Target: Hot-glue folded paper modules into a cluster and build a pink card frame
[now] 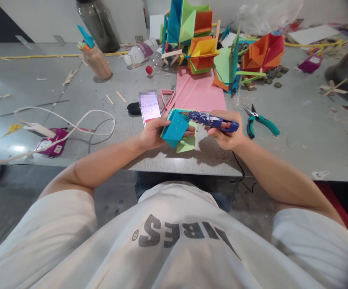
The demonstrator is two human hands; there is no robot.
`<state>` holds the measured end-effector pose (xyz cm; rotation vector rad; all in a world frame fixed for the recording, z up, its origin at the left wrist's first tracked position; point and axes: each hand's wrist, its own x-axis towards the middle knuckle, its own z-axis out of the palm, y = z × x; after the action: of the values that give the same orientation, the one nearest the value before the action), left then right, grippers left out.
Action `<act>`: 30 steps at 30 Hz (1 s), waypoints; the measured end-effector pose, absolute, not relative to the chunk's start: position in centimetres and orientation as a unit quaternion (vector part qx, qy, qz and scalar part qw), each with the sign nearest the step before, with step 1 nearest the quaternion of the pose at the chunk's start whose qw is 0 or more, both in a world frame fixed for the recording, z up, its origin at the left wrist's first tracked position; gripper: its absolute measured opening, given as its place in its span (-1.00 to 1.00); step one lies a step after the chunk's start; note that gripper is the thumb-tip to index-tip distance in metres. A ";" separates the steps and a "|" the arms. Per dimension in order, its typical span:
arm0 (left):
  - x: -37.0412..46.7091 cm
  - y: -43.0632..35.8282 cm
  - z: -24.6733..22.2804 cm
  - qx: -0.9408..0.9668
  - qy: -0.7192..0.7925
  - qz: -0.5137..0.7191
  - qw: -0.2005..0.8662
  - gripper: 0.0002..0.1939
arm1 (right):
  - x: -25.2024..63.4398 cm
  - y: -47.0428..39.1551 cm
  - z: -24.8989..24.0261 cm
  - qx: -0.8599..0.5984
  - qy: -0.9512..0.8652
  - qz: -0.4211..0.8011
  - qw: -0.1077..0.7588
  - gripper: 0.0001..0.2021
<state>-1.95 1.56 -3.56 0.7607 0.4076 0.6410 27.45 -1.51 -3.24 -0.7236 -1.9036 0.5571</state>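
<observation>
Folded blue paper [176, 127] with green layers is held between the thumb and fingers of my left hand [153, 133]. My right hand [226, 134] is wrapped round a dark blue glue gun [213, 120], whose tip touches or nearly touches the top edge of the blue paper. Below the blue piece, a light green paper flap [186, 144] hangs over the table edge area. A phone [150, 109] showing a timer lies just beyond my left hand. Pink paper [202, 90] lies flat behind the glue gun.
Green-handled pliers [263, 122] lie to the right. Colourful folded paper structures [189, 36] stand at the back, with a red-orange one [263, 54] beside them. Bottles [140, 52], a cup of sticks [97, 62] and a purple box with a white cable [53, 143] are on the left.
</observation>
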 end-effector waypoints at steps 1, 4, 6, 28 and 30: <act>-1.9 1.5 -3.5 0.364 0.194 0.309 0.857 -0.43 | 27.4 -1.6 -3.2 -0.287 -0.788 0.216 0.500 -0.41; -1.8 1.4 -3.1 0.362 0.198 0.320 0.853 -0.42 | 27.4 -1.7 -3.0 -0.279 -0.793 0.188 0.508 -0.42; -1.8 1.4 -2.9 0.354 0.204 0.321 0.855 -0.39 | 27.6 -1.6 -3.0 -0.304 -0.791 0.181 0.499 -0.37; -2.4 2.6 -2.5 0.266 0.231 0.365 0.862 -0.40 | 27.5 -1.4 -1.9 -0.247 -0.839 0.211 0.436 -0.42; -2.3 2.7 -2.4 0.256 0.223 0.364 0.867 -0.36 | 27.3 -1.6 -1.9 -0.219 -0.857 0.220 0.411 -0.46</act>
<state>-2.34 2.65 -2.42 0.5353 0.4675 0.7611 27.27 -1.59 -1.94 -0.5516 -2.1572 0.5536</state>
